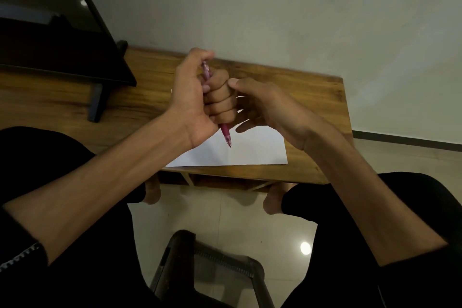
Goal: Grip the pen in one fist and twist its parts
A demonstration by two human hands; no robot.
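Note:
My left hand grips a pink pen in a fist, fingers wrapped round the barrel and thumb up at the pen's top end. The pen's tip points down over a white sheet of paper lying on the wooden table. My right hand is just right of the fist. Its thumb reaches toward the left hand's knuckles, its fingers hang loosely bent below, and it holds nothing that I can see.
A black screen on a stand fills the table's left part. A pale wall rises behind the table. Below are my dark-trousered legs, bare feet on a tiled floor, and a dark chair frame.

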